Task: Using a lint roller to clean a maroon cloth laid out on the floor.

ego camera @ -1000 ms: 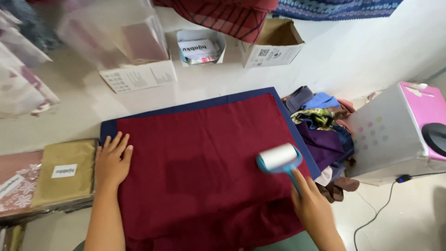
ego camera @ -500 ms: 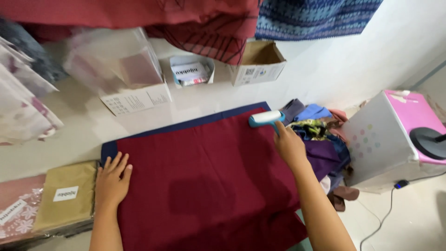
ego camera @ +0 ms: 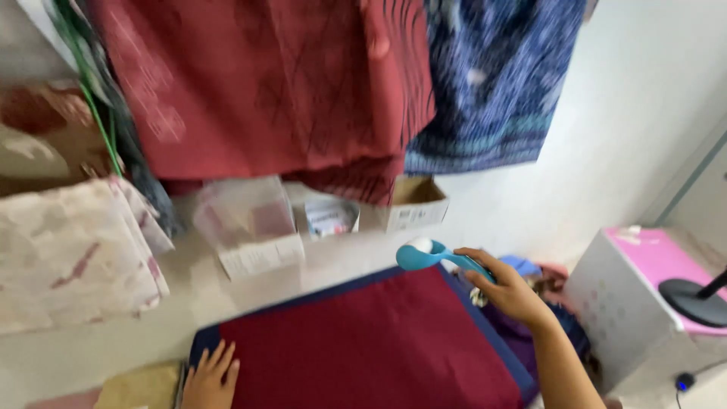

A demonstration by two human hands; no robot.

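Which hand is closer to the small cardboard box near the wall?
Right. The right hand, holding the lint roller, is just below-right of the cardboard box; the left hand lies far below-left on the maroon cloth.

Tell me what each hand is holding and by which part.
The right hand holds the lint roller by its blue handle. The left hand holds nothing; it rests flat on the maroon cloth.

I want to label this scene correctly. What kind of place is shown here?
Probably a small home workspace for preparing clothing or fabric: patterned red and blue cloths hanging above, a dark red cloth spread flat on the floor, and small open cardboard boxes by the wall.
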